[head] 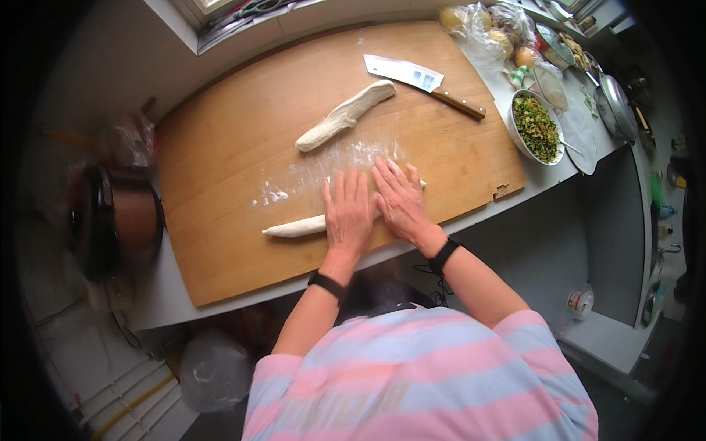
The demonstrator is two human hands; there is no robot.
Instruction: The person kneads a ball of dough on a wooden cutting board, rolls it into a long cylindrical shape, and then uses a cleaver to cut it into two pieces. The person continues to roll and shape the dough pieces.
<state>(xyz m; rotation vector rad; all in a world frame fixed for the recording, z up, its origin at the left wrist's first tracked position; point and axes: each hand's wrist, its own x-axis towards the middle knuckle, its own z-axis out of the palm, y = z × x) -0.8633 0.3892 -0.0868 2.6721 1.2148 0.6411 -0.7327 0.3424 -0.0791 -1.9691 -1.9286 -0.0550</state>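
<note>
My left hand point(350, 212) and my right hand point(401, 201) lie side by side, palms down, on a rope of dough point(298, 227). Its tapered left end sticks out past my left hand, and a small tip shows beyond my right fingers; the middle is hidden under both hands. Further back on the wooden board point(231, 160) rests a second, thicker strip of dough point(345, 117), with white flour point(364, 151) scattered between the two. A cleaver point(405, 71) with a wooden handle lies flat behind it, at the back right of the board.
Right of the board stands a white bowl of chopped green filling point(536, 129) with a spoon in it. Plastic bags of round produce point(499, 38) and a lidded metal pan point(615, 107) are behind it. A dark and brown cooker point(132, 223) stands by the board's left edge.
</note>
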